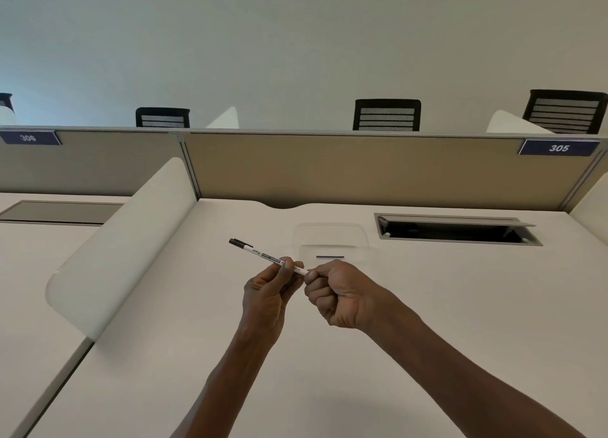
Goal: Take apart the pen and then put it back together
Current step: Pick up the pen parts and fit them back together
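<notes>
A thin white marker pen with black printing and a black cap at its far left end is held above the desk, slanting up to the left. My left hand grips the pen's barrel near its right half, thumb on top. My right hand is curled into a fist and pinches the pen's right end, which is hidden between its fingers. The two hands almost touch each other.
A clear plastic stand sits on the desk behind the hands. An open cable hatch lies at the back right. A white side divider rises on the left, a beige partition at the back.
</notes>
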{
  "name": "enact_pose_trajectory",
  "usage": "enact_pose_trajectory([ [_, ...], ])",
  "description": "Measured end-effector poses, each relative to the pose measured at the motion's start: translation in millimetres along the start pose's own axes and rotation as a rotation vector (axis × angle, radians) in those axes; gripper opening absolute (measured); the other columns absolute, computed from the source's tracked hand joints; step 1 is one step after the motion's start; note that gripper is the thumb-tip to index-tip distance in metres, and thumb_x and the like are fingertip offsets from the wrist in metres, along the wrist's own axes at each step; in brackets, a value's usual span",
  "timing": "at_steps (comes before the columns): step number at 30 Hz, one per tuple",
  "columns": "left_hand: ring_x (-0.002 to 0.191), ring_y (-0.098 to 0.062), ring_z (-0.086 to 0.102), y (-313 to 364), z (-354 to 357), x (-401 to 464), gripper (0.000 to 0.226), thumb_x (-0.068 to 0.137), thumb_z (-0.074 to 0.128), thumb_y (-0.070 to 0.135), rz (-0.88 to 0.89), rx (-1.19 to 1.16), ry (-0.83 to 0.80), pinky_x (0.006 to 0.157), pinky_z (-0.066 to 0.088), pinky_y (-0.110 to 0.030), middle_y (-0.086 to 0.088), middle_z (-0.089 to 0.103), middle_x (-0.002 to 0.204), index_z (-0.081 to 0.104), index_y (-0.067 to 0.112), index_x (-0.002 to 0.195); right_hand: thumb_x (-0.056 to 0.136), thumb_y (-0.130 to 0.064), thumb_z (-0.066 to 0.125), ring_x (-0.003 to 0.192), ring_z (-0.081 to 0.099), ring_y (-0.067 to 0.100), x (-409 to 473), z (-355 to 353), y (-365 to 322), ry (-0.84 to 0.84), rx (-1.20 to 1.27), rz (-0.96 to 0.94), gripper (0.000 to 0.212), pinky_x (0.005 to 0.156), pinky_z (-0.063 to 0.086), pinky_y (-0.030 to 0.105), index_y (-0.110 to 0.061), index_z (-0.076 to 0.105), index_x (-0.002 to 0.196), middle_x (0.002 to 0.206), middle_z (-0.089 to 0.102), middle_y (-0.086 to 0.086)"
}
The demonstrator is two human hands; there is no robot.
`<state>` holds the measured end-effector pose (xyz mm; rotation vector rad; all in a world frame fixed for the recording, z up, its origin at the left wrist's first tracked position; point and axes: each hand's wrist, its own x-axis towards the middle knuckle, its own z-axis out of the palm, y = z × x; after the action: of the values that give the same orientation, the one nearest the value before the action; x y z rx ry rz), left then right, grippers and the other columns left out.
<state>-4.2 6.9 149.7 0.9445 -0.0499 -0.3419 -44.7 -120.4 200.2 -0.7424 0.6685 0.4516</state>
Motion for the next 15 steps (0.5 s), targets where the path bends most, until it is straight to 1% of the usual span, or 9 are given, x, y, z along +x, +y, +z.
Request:
enact_pose_trajectory([
  [2,0.077,-0.021,0.068,-3,-3,0,0.017,0.081,0.065,0.013,-0.003,-0.002,0.000,0.077,0.057,-0.026,-0.012,0.070,0.079,0.072,-0.003,0.084,0.095,-0.011,0.033,0.029,0.019,0.005,3,-1,2,-0.005,0.021,0.024,0.040,0.025,0.013,0.014,-0.014,0.046,0.057,0.044,0.026,-0.007],
  [5,0.078,-0.022,0.067,-6,-4,0,0.019,0.081,0.066,0.014,-0.022,-0.004,0.013,0.077,0.057,-0.026,-0.014,0.068,0.079,0.074,-0.004,0.083,0.094,-0.011,0.034,0.031,0.018,0.005,7,-3,4,0.011,-0.018,-0.010,0.037,0.026,0.014,0.013,-0.015,0.046,0.059,0.045,0.025,-0.008],
  [8,0.077,-0.022,0.066,-6,0,3,0.018,0.085,0.065,0.013,-0.047,-0.013,0.042,0.078,0.057,-0.026,-0.013,0.069,0.079,0.074,-0.003,0.084,0.095,-0.015,0.038,0.036,0.016,0.005,10,-5,4,0.056,-0.138,-0.128,0.034,0.029,0.014,0.014,-0.016,0.047,0.063,0.050,0.024,-0.008],
  [10,0.075,-0.022,0.067,-6,4,4,0.018,0.089,0.063,0.011,-0.070,-0.040,0.057,0.078,0.058,-0.027,-0.013,0.069,0.078,0.074,-0.002,0.084,0.098,-0.022,0.039,0.040,0.018,0.006,7,-7,3,0.100,-0.283,-0.260,0.036,0.035,0.015,0.017,-0.014,0.051,0.065,0.051,0.026,-0.006],
  [11,0.075,-0.024,0.068,-6,6,4,0.017,0.089,0.063,0.010,-0.083,-0.057,0.068,0.078,0.058,-0.027,-0.014,0.069,0.078,0.073,-0.004,0.086,0.099,-0.026,0.039,0.041,0.021,0.008,7,-7,3,0.152,-0.442,-0.376,0.039,0.037,0.017,0.019,-0.012,0.055,0.067,0.051,0.031,-0.006],
  [13,0.075,-0.023,0.069,-7,8,3,0.017,0.089,0.064,0.010,-0.105,-0.071,0.104,0.076,0.059,-0.027,-0.016,0.070,0.080,0.072,-0.005,0.089,0.100,-0.032,0.039,0.044,0.037,0.010,6,-11,7,0.346,-0.964,-0.711,0.043,0.045,0.029,0.024,-0.011,0.062,0.071,0.054,0.046,-0.004],
  [14,0.076,-0.021,0.070,-7,9,2,0.016,0.089,0.064,0.010,-0.117,-0.068,0.125,0.075,0.059,-0.025,-0.015,0.071,0.082,0.072,-0.004,0.089,0.101,-0.034,0.037,0.051,0.046,0.012,8,-15,10,0.446,-1.249,-0.889,0.043,0.050,0.036,0.027,-0.011,0.062,0.075,0.059,0.055,-0.002],
  [15,0.077,-0.019,0.071,-6,10,2,0.016,0.089,0.064,0.011,-0.127,-0.061,0.141,0.075,0.059,-0.024,-0.014,0.072,0.084,0.073,-0.003,0.089,0.102,-0.035,0.035,0.057,0.052,0.016,11,-19,13,0.517,-1.482,-1.030,0.041,0.055,0.041,0.031,-0.012,0.059,0.078,0.066,0.060,0.000],
])
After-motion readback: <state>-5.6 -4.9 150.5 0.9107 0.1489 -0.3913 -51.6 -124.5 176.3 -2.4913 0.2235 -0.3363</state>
